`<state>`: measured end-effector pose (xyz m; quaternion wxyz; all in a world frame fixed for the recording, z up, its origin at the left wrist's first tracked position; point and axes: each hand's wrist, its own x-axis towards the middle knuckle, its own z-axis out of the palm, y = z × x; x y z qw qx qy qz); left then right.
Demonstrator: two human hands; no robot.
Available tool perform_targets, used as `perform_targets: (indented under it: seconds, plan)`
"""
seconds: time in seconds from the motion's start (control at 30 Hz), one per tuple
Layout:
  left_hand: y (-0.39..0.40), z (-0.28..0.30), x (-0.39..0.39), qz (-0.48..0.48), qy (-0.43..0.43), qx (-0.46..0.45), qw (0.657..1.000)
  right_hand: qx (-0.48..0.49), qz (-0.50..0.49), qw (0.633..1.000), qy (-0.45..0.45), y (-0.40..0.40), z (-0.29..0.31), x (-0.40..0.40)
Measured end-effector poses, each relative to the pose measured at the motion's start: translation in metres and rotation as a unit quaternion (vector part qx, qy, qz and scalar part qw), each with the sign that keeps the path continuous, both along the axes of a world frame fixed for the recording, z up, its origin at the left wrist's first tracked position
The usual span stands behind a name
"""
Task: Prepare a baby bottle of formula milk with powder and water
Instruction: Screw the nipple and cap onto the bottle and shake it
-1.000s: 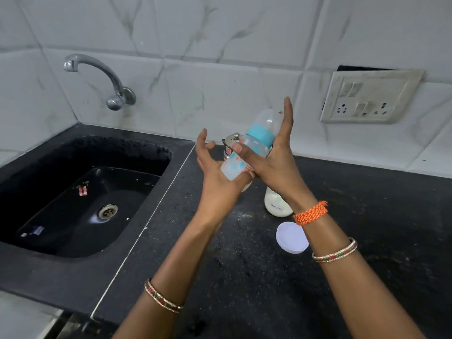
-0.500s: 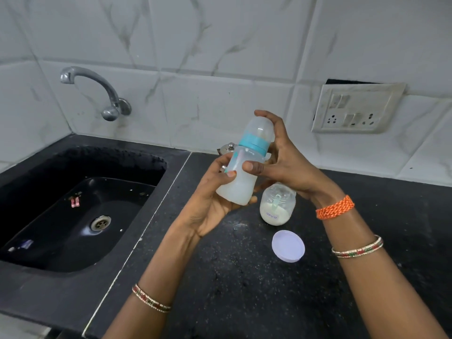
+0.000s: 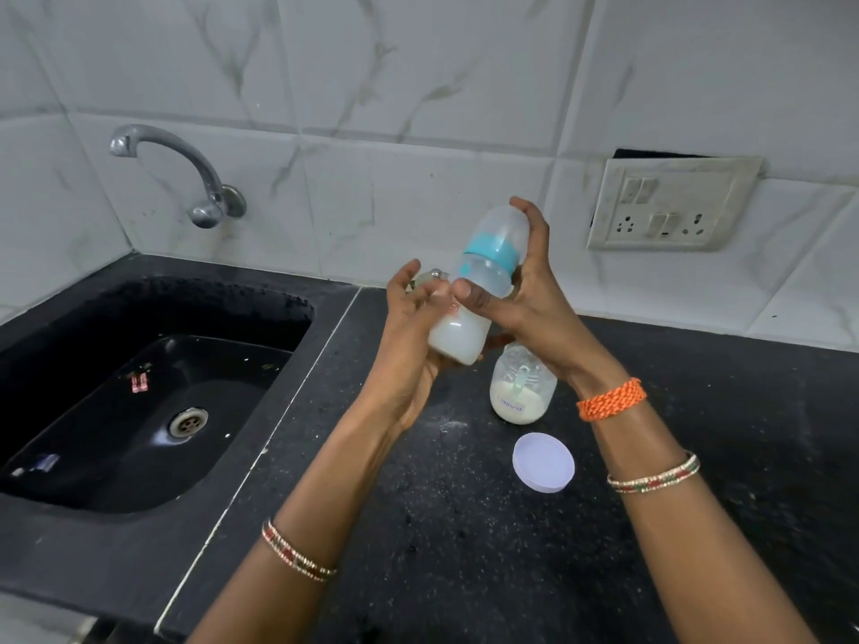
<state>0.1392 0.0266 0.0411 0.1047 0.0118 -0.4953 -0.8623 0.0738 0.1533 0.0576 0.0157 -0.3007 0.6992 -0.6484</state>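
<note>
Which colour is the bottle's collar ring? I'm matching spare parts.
Turquoise collar ring, clearest in the head view.

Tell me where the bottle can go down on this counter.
Bare black counter lies right of the loose lid, and nearer, between the forearms. It is crowded behind the baby bottle: the formula jar and a metal object by the wall.

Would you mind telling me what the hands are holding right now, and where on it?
The baby bottle, tilted between both hands: the left hand against its milky lower body, the right hand along the cap and collar side.
</note>
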Motion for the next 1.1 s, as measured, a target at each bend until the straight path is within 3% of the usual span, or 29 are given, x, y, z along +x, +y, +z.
perform_targets:
  seconds: [0.07,0.13,0.17,0.23,0.27,0.3,0.37,0.4,0.43,0.53,0.57,0.63,0.67,0.7,0.77,0.8,0.83,0.9,0.93,0.97,1.03,1.07,1.1]
  plan:
    - [-0.004,0.013,0.003,-0.033,-0.002,0.019,0.999,-0.032,0.001,0.999,-0.037,-0.002,-0.003,-0.002]
    - [-0.008,0.023,0.007,-0.042,0.007,-0.041,0.998,-0.140,-0.069,0.985,-0.077,-0.001,0.001,-0.004]
    - [-0.010,0.027,0.008,-0.012,0.017,-0.095,0.995,-0.248,-0.122,0.956,-0.101,0.001,0.007,-0.006]
    - [-0.017,0.025,0.004,0.103,0.029,-0.184,0.977,-0.513,-0.192,0.822,-0.154,0.003,0.019,-0.010]
    - [-0.020,0.021,-0.001,0.154,0.025,-0.195,0.968,-0.573,-0.217,0.775,-0.158,0.003,0.016,-0.015]
    - [-0.022,0.015,-0.007,0.190,0.020,-0.189,0.963,-0.556,-0.223,0.785,-0.157,-0.004,0.016,-0.009]
    - [-0.025,0.005,-0.017,0.211,-0.004,-0.157,0.965,-0.363,-0.132,0.917,-0.101,-0.019,0.002,0.005]
    - [-0.025,-0.001,-0.020,0.216,-0.021,-0.140,0.966,-0.278,-0.096,0.953,-0.071,-0.025,-0.006,0.011]
    - [-0.028,-0.006,-0.022,0.217,-0.040,-0.125,0.967,-0.275,-0.105,0.953,-0.066,-0.027,-0.008,0.011]
    - [-0.039,-0.022,-0.020,0.198,-0.082,-0.099,0.972,-0.478,-0.209,0.848,-0.098,-0.017,-0.002,0.001]
    - [-0.042,-0.026,-0.017,0.185,-0.090,-0.104,0.973,-0.450,-0.195,0.868,-0.074,-0.015,-0.001,0.000]
    - [-0.045,-0.028,-0.018,0.158,-0.100,-0.108,0.976,-0.212,-0.050,0.976,-0.009,-0.015,-0.010,0.003]
    - [-0.045,-0.028,-0.019,0.148,-0.100,-0.114,0.977,-0.152,0.005,0.988,0.002,-0.014,-0.015,0.006]
    - [-0.046,-0.027,-0.019,0.138,-0.098,-0.123,0.978,-0.178,0.024,0.984,-0.008,-0.013,-0.013,0.006]
    - [-0.049,-0.028,-0.020,0.114,-0.089,-0.131,0.981,-0.362,-0.067,0.926,-0.084,-0.010,-0.009,-0.003]
    - [-0.049,-0.029,-0.020,0.097,-0.089,-0.128,0.983,-0.401,-0.109,0.905,-0.097,-0.008,-0.011,-0.011]
    - [-0.048,-0.030,-0.019,0.077,-0.095,-0.127,0.984,-0.378,-0.107,0.915,-0.097,-0.008,-0.009,-0.011]
    - [-0.045,-0.029,-0.021,0.038,-0.108,-0.141,0.983,-0.169,-0.037,0.984,-0.052,-0.010,-0.018,-0.009]
    - [-0.043,-0.028,-0.022,0.025,-0.115,-0.147,0.982,-0.126,-0.034,0.991,-0.033,-0.011,-0.023,-0.006]
    - [-0.041,-0.027,-0.022,0.017,-0.121,-0.156,0.980,-0.159,-0.052,0.985,-0.045,-0.013,-0.020,-0.004]
    - [-0.039,-0.028,-0.021,-0.011,-0.130,-0.181,0.975,-0.317,-0.154,0.931,-0.094,-0.010,-0.017,-0.010]
    - [-0.038,-0.030,-0.022,-0.036,-0.137,-0.185,0.973,-0.352,-0.188,0.912,-0.093,-0.007,-0.017,-0.014]
    - [-0.038,-0.032,-0.021,-0.067,-0.146,-0.179,0.971,-0.327,-0.195,0.921,-0.085,-0.005,-0.017,-0.015]
